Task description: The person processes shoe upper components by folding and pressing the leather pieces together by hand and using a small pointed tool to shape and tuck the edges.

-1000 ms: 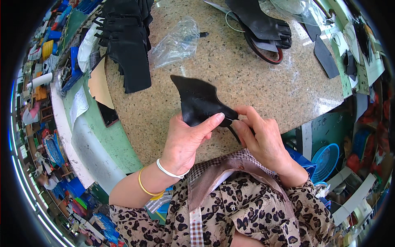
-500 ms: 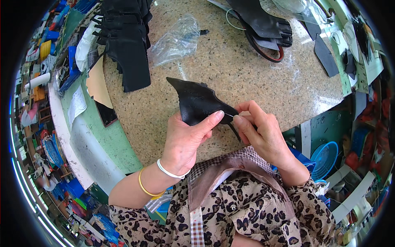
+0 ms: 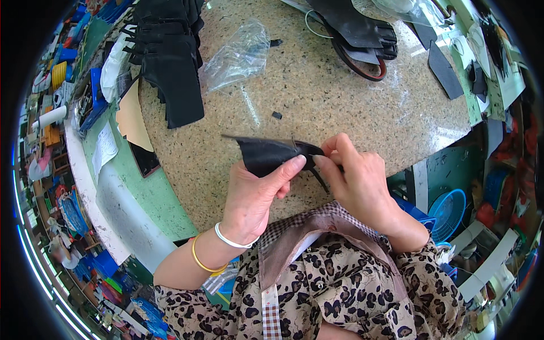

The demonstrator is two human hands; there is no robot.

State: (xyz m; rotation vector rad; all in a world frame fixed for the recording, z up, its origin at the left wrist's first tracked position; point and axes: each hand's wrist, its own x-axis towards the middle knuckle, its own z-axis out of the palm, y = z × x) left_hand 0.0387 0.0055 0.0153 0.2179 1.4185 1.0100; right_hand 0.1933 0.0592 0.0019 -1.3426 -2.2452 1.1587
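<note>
A black leather piece is held up over the near part of the speckled stone tabletop. My left hand grips its lower edge, thumb on top and fingers curled below. The piece is tilted so that its long upper edge shows almost edge-on. At its right end, the thumb and index finger of my right hand are pinched on the edge; the exact contact point is partly hidden by the fingers. A narrow black strip hangs down between my hands.
A pile of black cut leather pieces lies at the far left, beside a clear plastic bag. A black toed shape lies at the far right, near a grey flat piece. One small dark scrap rests beyond my hands.
The leather piece has tipped from showing its broad face to nearly edge-on, its upper left tip dropping. My right fingers have shifted slightly left. The small dark scrap is now uncovered.
</note>
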